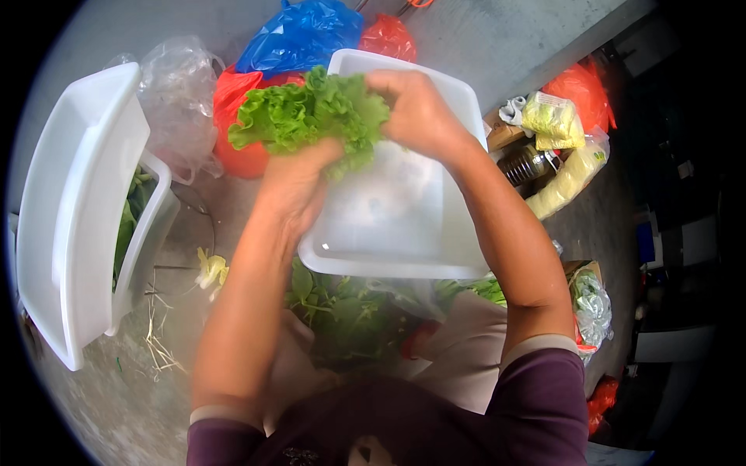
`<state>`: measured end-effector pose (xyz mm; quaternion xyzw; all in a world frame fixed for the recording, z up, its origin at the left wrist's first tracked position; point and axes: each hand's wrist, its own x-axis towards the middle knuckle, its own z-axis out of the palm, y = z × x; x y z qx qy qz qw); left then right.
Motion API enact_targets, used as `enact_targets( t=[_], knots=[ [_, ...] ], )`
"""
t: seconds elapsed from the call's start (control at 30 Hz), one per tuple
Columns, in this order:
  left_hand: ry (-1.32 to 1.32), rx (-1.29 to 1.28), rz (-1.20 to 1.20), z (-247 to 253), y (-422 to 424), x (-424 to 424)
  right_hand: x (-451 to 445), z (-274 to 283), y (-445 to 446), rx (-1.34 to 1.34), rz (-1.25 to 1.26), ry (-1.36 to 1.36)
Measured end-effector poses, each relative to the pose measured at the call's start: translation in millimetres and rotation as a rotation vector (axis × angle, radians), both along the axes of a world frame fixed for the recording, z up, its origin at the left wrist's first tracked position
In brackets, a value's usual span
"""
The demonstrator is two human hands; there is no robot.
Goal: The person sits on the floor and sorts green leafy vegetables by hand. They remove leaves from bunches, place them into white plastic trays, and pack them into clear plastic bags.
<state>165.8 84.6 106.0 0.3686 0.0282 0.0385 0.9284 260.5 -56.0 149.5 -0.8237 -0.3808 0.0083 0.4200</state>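
Observation:
A bunch of green curly lettuce (291,113) is held up in front of me, over the far left part of a white plastic tub (396,271). My left hand (300,180) grips it from below, with the fingers partly hidden by the leaves. At the lettuce's right edge, my right hand (417,110) has its fingers curled against a leaf; whether it pinches the leaf is blurred. The tub's floor shows bare and shiny beneath my hands. Leafy greens (349,297) lie below the tub's near rim, between my knees.
At left, a white tub (81,221) is tilted on another white tub (157,180) holding greens. Blue (303,35) and red plastic bags (239,116) stand at the back. On the right lie a dark bottle (524,166) and bagged produce (571,175). A yellowed leaf (211,268) lies on the floor.

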Motion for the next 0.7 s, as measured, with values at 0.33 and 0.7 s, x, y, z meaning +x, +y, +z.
enact_targets(
  t=[0.33,0.7],
  knots=[
    [0.021,-0.214,0.139,-18,20,7,51,-127,-14,-0.7,-0.453,-0.197],
    [0.052,-0.261,0.153,-19,19,7,80,-84,-94,-0.951,-0.832,-0.069]
  ],
)
